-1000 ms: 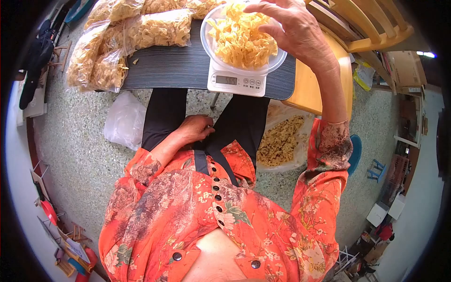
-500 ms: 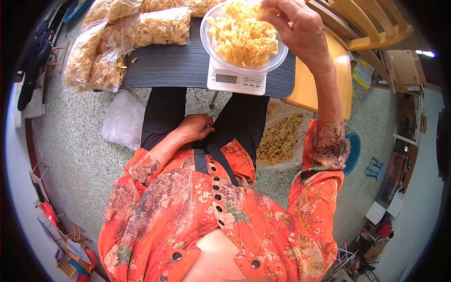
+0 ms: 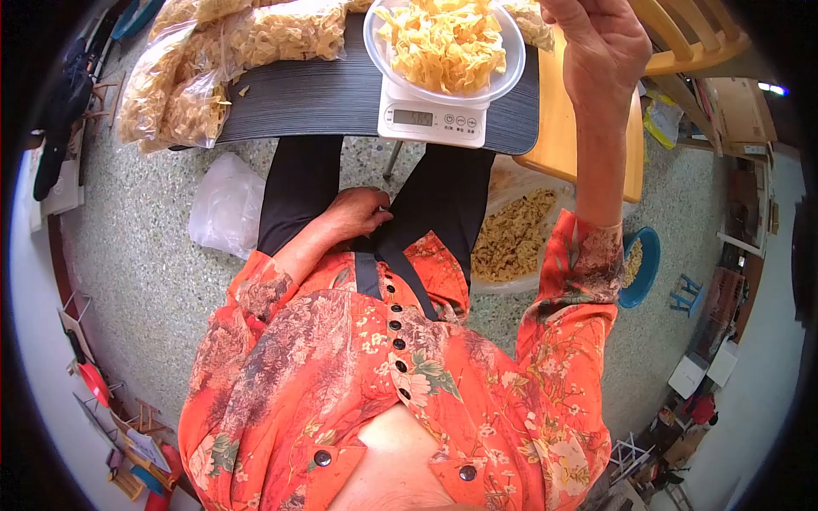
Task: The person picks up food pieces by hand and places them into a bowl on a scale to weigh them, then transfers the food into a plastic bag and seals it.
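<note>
A clear plastic bowl (image 3: 516, 64) sits on the white digital kitchen scale (image 3: 426, 128), near the front edge of the dark table. Crinkled pale-yellow dried pieces (image 3: 447, 47) are heaped in it. My right hand (image 3: 601, 43) is raised to the right of the bowl, apart from it. Its fingers are bent together at the top edge of the view, and whatever they hold cannot be made out. My left hand (image 3: 360, 211) rests on my lap over the black trousers, fingers curled in, with nothing visible in it. The scale's digits are too blurred to read.
Filled clear bags (image 3: 281, 32) of dried pieces lie on the dark table (image 3: 298, 98). A wooden chair (image 3: 630, 170) adjoins it on the right. Below are an open bag of darker pieces (image 3: 515, 238), a blue basin (image 3: 643, 272) and a white plastic bag (image 3: 226, 204).
My right hand has moved from over the bowl's rim out to the right. My left hand stays on my lap. The view has tilted slightly, so the table sits higher.
</note>
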`<state>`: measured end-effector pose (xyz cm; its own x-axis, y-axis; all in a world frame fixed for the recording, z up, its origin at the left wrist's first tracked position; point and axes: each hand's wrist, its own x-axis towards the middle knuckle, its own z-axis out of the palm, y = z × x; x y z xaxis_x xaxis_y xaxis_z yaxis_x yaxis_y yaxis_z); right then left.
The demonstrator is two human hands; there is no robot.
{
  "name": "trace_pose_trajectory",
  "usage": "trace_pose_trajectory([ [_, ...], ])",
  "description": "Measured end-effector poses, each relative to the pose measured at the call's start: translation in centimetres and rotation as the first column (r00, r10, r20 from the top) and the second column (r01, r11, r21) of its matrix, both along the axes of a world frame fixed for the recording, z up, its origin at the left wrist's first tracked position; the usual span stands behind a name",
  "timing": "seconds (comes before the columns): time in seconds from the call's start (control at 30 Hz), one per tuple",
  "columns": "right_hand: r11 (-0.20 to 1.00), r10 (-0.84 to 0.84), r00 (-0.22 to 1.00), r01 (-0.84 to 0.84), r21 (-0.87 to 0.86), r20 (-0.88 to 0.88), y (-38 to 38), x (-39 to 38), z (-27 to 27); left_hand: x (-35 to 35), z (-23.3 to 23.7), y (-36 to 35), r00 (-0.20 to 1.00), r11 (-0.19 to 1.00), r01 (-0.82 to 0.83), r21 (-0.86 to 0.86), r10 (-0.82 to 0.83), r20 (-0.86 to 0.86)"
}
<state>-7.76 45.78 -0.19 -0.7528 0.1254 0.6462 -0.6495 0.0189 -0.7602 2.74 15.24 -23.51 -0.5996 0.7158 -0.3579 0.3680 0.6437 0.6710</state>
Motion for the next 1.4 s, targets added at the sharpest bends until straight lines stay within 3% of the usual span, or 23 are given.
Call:
trace_pose_trajectory([
  [0.1,0.997,0.062,0.998,-0.062,-0.034,-0.027,-0.1,1.5,-0.6,0.0,-0.4,-0.2,0.999,1.000,0.027,-0.016,-0.027,-0.019],
  [0.17,0.988,0.034,0.998,-0.026,-0.154,0.050,-1.0,3.0,-0.8,0.0,-0.3,-0.2,0.999,1.000,0.026,0.008,-0.025,-0.034],
  [0.2,0.974,-0.103,0.993,0.112,-0.198,0.055,-2.5,3.6,-0.8,0.1,-0.3,-0.2,0.998,0.999,0.024,0.033,-0.022,-0.050],
  [0.23,0.973,-0.103,0.993,0.112,-0.200,0.055,-2.0,3.8,-1.3,0.0,-0.3,-0.2,0.998,0.999,0.024,0.032,-0.022,-0.050],
  [0.3,0.966,0.121,0.993,-0.118,-0.229,-0.002,-0.6,4.8,-2.6,0.1,-0.2,-0.2,0.999,0.999,0.011,0.045,-0.009,-0.048],
  [0.43,0.916,0.165,0.985,-0.138,-0.378,0.042,-1.1,9.0,-4.4,0.1,0.4,-0.1,0.999,0.999,0.009,0.035,-0.008,-0.043],
  [0.57,0.840,0.032,0.972,0.099,-0.534,0.231,-0.9,15.3,-8.0,-0.1,0.8,0.1,0.998,0.999,0.024,0.029,-0.022,-0.055],
  [0.73,0.643,-0.052,0.896,0.368,-0.671,0.442,1.4,23.2,-16.5,-0.2,0.0,-0.1,0.998,0.994,0.027,0.102,-0.020,-0.068],
  [0.83,0.575,-0.120,0.793,0.546,-0.609,0.598,1.5,26.8,-20.3,-0.2,0.0,-0.1,0.997,0.995,0.056,0.082,-0.051,-0.064],
  [0.93,0.531,-0.149,0.753,0.607,-0.591,0.641,1.3,28.3,-21.6,-0.3,0.2,0.1,0.998,0.998,0.048,0.050,-0.045,-0.054],
  [1.23,0.541,-0.098,0.818,0.522,-0.659,0.568,1.1,26.1,-21.0,-0.7,0.0,-0.3,0.997,0.997,0.004,0.074,0.002,-0.075],
  [1.33,0.512,-0.140,0.776,0.588,-0.626,0.614,1.2,26.7,-21.4,-0.8,0.2,-0.4,0.996,0.996,0.016,0.086,-0.007,-0.094],
  [1.4,0.501,-0.175,0.746,0.630,-0.594,0.643,1.6,27.2,-23.0,-0.7,1.1,-0.6,0.981,0.970,-0.033,0.243,0.078,-0.177],
])
